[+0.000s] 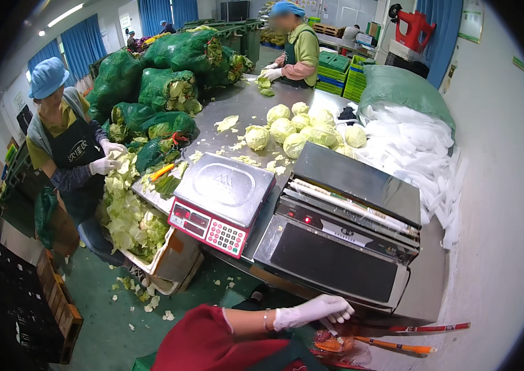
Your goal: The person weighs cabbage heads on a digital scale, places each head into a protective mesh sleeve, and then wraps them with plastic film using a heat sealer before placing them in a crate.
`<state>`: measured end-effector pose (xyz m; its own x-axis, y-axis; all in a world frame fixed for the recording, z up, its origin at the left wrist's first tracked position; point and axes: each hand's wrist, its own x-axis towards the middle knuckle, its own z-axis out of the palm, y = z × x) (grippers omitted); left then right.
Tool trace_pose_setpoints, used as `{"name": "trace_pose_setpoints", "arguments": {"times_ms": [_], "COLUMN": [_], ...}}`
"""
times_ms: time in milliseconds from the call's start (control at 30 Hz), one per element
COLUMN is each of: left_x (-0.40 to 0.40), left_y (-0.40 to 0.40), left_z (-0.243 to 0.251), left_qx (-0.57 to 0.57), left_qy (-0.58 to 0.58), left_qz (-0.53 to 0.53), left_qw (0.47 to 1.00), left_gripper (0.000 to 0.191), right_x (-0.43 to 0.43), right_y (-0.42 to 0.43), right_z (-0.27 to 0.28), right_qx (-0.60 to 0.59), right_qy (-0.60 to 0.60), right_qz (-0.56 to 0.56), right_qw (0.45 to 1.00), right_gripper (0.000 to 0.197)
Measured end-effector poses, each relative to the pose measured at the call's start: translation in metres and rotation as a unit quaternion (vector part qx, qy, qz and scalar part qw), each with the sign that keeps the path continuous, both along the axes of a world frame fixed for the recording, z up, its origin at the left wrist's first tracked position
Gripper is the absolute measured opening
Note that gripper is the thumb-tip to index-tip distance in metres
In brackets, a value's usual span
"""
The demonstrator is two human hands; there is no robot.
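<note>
My left hand [315, 311], in a white glove, reaches across from the lower left at the near edge of the film wrapping machine [336, 259]. Its fingers are bent down, and whether they hold anything cannot be seen. Below it lies an orange item [333, 342] in what looks like clear plastic. My right hand is out of view. Left of the wrapper stands a red electronic scale [224, 185] with a bare steel plate. Behind both, peeled cabbages [282, 130] are heaped on the steel table [224, 102]. An orange-handled knife [162, 172] rests among leaves left of the scale.
Co-workers stand at the left [69, 139] and far side [296, 51]. Green net sacks [169, 88] fill the table's left side. A foam box [164, 259] holds leaves. White foam sleeves [405, 139] heap at the right. Red [429, 328] and orange [396, 345] poles lie near the wall.
</note>
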<state>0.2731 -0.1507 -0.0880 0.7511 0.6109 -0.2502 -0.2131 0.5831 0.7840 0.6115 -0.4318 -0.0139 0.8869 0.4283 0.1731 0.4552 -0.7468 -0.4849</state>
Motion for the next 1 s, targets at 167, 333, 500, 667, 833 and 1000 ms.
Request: {"name": "trace_pose_setpoints", "arguments": {"times_ms": [167, 333, 500, 667, 833, 1000], "left_x": [-0.086, -0.184, -0.286, -0.345, -0.35, -0.329], "left_y": [0.048, 0.096, 0.159, 0.267, 0.395, 0.502], "left_z": [0.017, 0.02, 0.036, 0.043, 0.034, 0.01], "left_qx": [0.061, 0.074, 0.083, 0.23, 0.423, 0.644], "left_qy": [0.018, 0.035, 0.045, 0.185, 0.466, 0.582], "left_qz": [0.142, 0.276, 0.386, 0.403, 0.294, 0.195], "left_qw": [0.988, 0.958, 0.918, 0.867, 0.72, 0.456], "left_gripper": [0.038, 0.038, 0.035, 0.033, 0.032, 0.069], "right_x": [-0.004, -0.012, -0.13, -0.187, -0.2, -0.217], "right_y": [0.093, 0.24, 0.427, 0.564, 0.645, 0.656], "right_z": [0.051, 0.061, 0.071, 0.064, 0.03, 0.03], "right_qx": [0.048, -0.038, -0.005, -0.176, -0.339, -0.415], "right_qy": [0.053, -0.084, -0.099, -0.223, -0.197, -0.185], "right_qz": [0.075, 0.33, 0.531, 0.552, 0.582, 0.558], "right_qw": [0.995, 0.939, 0.842, 0.784, 0.713, 0.695], "right_gripper": [0.033, 0.044, 0.018, 0.039, 0.069, 0.084]}}
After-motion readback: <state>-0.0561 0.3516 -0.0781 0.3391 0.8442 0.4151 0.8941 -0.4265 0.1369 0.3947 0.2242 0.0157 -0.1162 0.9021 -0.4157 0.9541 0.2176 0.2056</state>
